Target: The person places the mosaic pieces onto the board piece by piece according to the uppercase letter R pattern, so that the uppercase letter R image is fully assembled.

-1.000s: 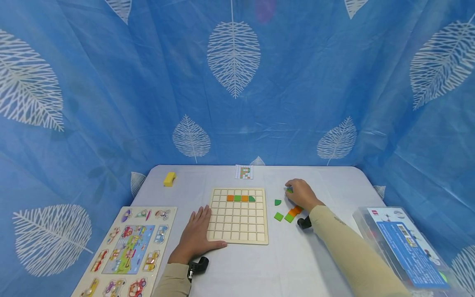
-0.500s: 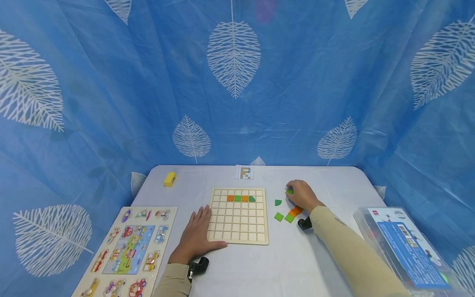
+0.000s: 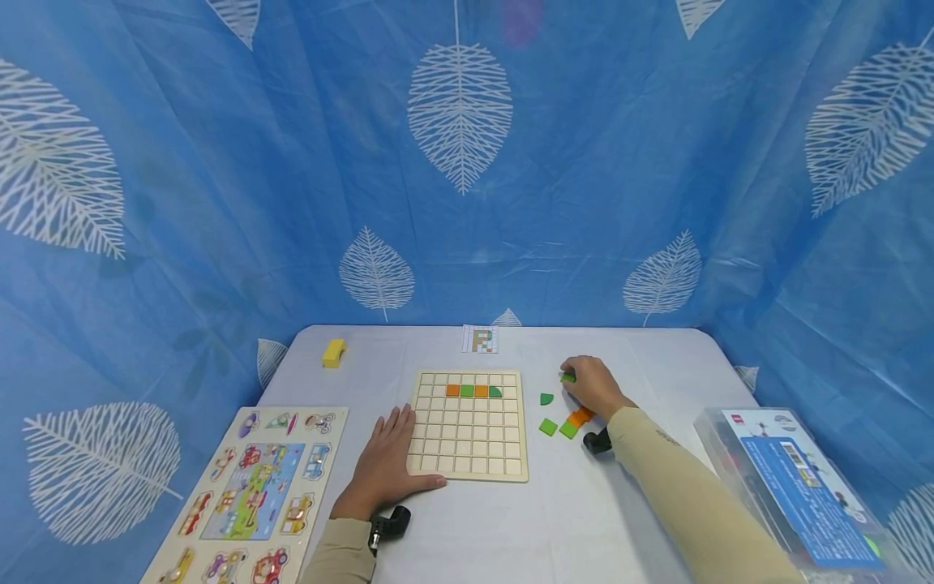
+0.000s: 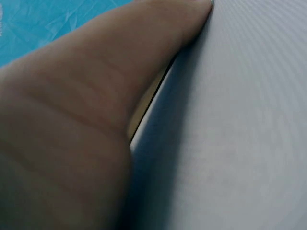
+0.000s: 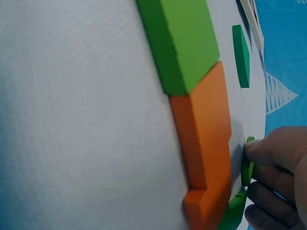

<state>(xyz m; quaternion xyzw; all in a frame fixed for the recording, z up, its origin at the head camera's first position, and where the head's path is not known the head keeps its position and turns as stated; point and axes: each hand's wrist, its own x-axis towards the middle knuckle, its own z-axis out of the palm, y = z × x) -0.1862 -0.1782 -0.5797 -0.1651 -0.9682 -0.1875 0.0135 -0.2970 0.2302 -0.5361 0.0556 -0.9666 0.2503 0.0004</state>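
Observation:
In the head view my left hand lies spread at the lower left corner of a wooden grid board, thumb along its front edge. Three squares, orange, green and orange, plus a green quarter-circle tile sit in a row near the board's top. Right of the board, my right hand pinches a green tile between thumb and fingers, low over the table. Another green tile lies just under those fingers. Close to this wrist are orange tiles, green squares and a loose green quarter-circle.
A printed pattern card lies behind the board. To the left are a yellow block and a vehicle puzzle board. A clear plastic box with a blue label stands at the right. Blue curtain surrounds the table.
The right hand has shifted very slightly while staying at the green tile. My left hand, the board and the loose tiles keep their places.

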